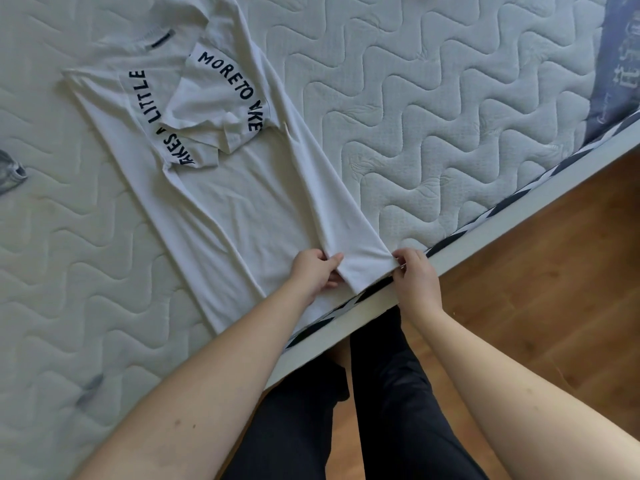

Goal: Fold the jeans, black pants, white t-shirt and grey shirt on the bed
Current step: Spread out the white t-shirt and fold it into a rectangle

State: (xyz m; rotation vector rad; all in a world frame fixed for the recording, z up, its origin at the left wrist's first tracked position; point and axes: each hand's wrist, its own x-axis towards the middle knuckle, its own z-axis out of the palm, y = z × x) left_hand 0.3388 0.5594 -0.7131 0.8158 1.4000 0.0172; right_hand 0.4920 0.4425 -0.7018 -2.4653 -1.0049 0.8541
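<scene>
The white t-shirt point(225, 188) with dark lettering lies flat on the bed, collar far from me and hem at the near edge. Both sleeves are folded in over the chest, and the right side is folded inward as a long strip. My left hand point(317, 271) pinches the hem at the inner edge of that strip. My right hand point(414, 271) pinches the strip's outer corner at the mattress edge. A bit of grey fabric point(12, 171), perhaps the grey shirt, shows at the far left border. The jeans and black pants are out of view.
The quilted white mattress point(433, 116) stretches to the left and right of the shirt. Its striped edge and white bed frame point(519, 188) run diagonally. Beyond lies a wooden floor point(561, 271). My legs in dark trousers point(381, 410) stand against the frame.
</scene>
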